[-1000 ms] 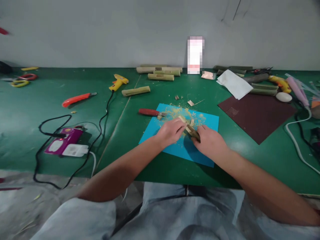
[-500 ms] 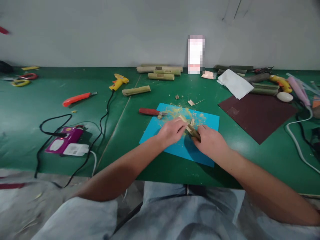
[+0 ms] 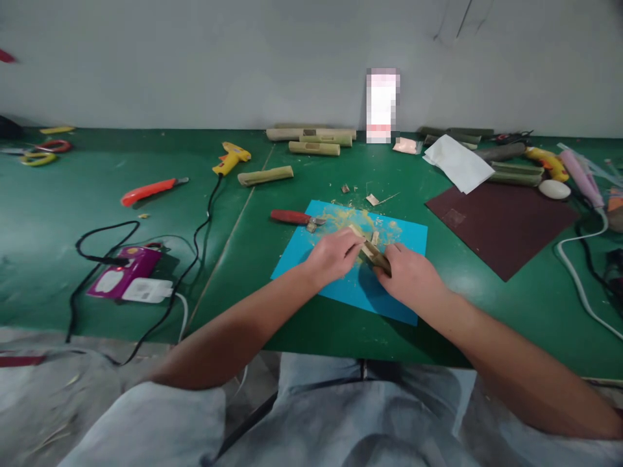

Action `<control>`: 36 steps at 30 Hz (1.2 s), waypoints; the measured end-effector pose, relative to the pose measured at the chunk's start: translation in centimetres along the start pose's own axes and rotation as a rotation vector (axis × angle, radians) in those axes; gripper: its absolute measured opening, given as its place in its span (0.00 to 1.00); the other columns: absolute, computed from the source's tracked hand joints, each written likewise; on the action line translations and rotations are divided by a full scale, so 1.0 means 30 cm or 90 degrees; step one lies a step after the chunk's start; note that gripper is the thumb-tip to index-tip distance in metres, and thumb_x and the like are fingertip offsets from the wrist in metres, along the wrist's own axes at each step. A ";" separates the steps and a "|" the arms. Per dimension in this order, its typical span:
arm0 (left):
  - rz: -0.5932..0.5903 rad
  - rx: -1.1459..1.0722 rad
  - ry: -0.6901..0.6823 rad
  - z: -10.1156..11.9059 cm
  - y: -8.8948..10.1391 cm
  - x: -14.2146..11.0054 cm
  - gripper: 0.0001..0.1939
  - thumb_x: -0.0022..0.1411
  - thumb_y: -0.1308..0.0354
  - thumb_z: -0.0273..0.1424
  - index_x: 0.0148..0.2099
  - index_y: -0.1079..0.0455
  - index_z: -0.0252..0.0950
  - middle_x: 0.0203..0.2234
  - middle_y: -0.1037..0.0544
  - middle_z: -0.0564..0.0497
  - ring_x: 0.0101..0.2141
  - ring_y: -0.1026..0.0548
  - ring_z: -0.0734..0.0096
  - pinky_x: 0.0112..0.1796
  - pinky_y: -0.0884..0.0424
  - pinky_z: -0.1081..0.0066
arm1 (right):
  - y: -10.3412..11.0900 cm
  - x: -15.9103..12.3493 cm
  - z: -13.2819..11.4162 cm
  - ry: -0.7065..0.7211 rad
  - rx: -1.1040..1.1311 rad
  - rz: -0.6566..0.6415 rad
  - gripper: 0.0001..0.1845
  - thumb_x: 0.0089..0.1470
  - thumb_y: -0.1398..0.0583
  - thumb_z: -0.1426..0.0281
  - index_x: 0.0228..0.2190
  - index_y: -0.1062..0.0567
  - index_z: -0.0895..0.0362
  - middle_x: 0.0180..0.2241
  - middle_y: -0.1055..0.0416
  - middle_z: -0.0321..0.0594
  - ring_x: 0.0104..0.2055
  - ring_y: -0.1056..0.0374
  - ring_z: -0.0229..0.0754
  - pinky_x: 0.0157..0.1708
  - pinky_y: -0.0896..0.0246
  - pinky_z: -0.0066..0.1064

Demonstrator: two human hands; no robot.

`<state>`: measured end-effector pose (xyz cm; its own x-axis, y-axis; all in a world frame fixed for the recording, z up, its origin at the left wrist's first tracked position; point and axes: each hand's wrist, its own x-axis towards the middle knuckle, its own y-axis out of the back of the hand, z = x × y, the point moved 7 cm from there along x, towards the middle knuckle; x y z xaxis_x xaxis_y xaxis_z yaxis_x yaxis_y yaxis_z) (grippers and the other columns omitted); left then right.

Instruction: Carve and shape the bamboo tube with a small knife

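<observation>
A short bamboo piece [image 3: 372, 253] with a cut-out opening lies slantwise between my hands, above a blue sheet [image 3: 389, 305]. My right hand [image 3: 409, 269] is wrapped round its near end. At the far end, my left hand [image 3: 333, 258] is closed with its fingertips against the bamboo; what else they may pinch is hidden. Pale shavings [image 3: 357, 216] are strewn over the sheet's upper part. Left of them a red-handled knife [image 3: 292, 217] rests partly on the sheet, its blade by a small bamboo chip [image 3: 311, 227].
Bamboo tubes [image 3: 314, 148] line the wall near a propped, blurred-out screen [image 3: 382, 107]. To the left are a yellow glue gun [image 3: 231, 159], a red utility knife [image 3: 150, 191] and a purple power strip [image 3: 126, 272] with cables. A dark brown sheet [image 3: 506, 227] and white paper [image 3: 457, 162] lie right.
</observation>
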<state>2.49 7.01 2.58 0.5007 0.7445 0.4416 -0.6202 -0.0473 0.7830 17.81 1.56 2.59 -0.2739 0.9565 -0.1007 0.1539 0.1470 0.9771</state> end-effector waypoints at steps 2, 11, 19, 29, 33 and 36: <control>0.026 0.016 0.030 -0.016 0.015 0.002 0.14 0.71 0.48 0.31 0.32 0.29 0.36 0.27 0.27 0.51 0.31 0.28 0.71 0.34 0.31 0.70 | 0.000 0.001 0.002 -0.001 0.005 0.006 0.09 0.63 0.45 0.64 0.39 0.30 0.57 0.40 0.27 0.45 0.38 0.28 0.45 0.30 0.46 0.34; 0.010 0.015 0.028 0.007 0.006 -0.007 0.14 0.72 0.49 0.32 0.32 0.30 0.36 0.27 0.28 0.51 0.31 0.28 0.70 0.34 0.32 0.70 | 0.001 0.002 0.003 -0.007 0.013 0.001 0.09 0.63 0.46 0.65 0.40 0.30 0.57 0.40 0.27 0.46 0.38 0.29 0.45 0.31 0.46 0.34; 0.019 0.007 0.026 0.002 0.012 -0.005 0.14 0.71 0.49 0.32 0.32 0.30 0.36 0.26 0.28 0.51 0.30 0.29 0.71 0.34 0.33 0.69 | 0.005 0.000 -0.001 -0.005 0.013 0.002 0.09 0.63 0.46 0.65 0.40 0.30 0.57 0.40 0.27 0.46 0.38 0.28 0.45 0.30 0.46 0.34; -0.003 -0.017 0.000 0.013 -0.002 -0.003 0.13 0.72 0.49 0.32 0.34 0.29 0.37 0.28 0.26 0.51 0.32 0.27 0.71 0.35 0.31 0.70 | 0.007 -0.002 -0.003 -0.002 0.012 -0.003 0.10 0.63 0.46 0.65 0.40 0.30 0.57 0.40 0.27 0.46 0.38 0.28 0.45 0.31 0.45 0.34; 0.026 0.000 0.018 0.007 0.009 -0.007 0.14 0.72 0.48 0.31 0.32 0.30 0.36 0.25 0.28 0.52 0.30 0.29 0.71 0.33 0.32 0.70 | 0.006 -0.002 0.000 -0.004 0.020 0.003 0.10 0.63 0.46 0.65 0.41 0.30 0.57 0.40 0.27 0.46 0.39 0.29 0.45 0.32 0.44 0.34; -0.008 -0.019 -0.010 0.015 -0.004 -0.007 0.11 0.71 0.48 0.30 0.36 0.28 0.36 0.29 0.25 0.50 0.32 0.27 0.70 0.34 0.31 0.70 | 0.005 -0.002 -0.003 -0.002 0.019 -0.008 0.10 0.62 0.46 0.65 0.41 0.30 0.58 0.41 0.27 0.47 0.39 0.29 0.46 0.33 0.43 0.34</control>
<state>2.71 6.56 2.59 0.5177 0.7348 0.4382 -0.6312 -0.0177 0.7754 17.76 1.49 2.76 -0.2733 0.9553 -0.1129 0.1783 0.1657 0.9699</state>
